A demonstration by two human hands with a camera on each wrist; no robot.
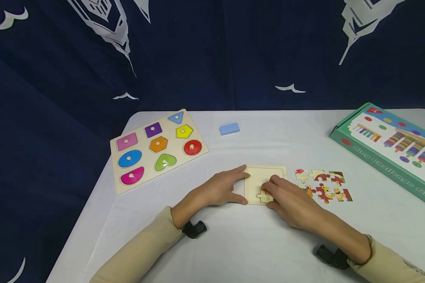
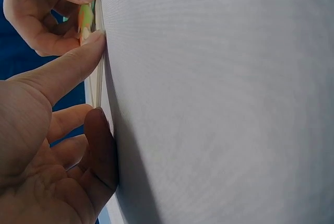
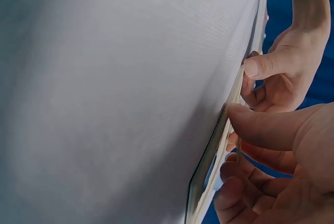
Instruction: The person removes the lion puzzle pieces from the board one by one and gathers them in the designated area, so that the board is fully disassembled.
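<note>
A square wooden puzzle tray (image 1: 265, 173) lies flat on the table. My left hand (image 1: 221, 186) holds its left side, thumb at the near corner and fingertips at the far corner. Over the tray, my right hand (image 1: 292, 200) pinches a jigsaw piece (image 1: 265, 196) near the tray's front edge; the fingers partly cover the piece. The left wrist view shows the coloured edge of that piece (image 2: 85, 18) between the right thumb and fingers. Several loose jigsaw pieces (image 1: 324, 192) with a bear picture are laid out in two rows right of the tray, partly behind the right hand.
At the back left lies a wooden shape board (image 1: 145, 135) with coloured knobbed shapes. A blue block (image 1: 229, 129) rests near the back edge. A green game box (image 1: 379, 157) occupies the right side. White cloth (image 1: 233, 251) covers the table, and a dark patterned curtain (image 1: 198, 51) hangs behind.
</note>
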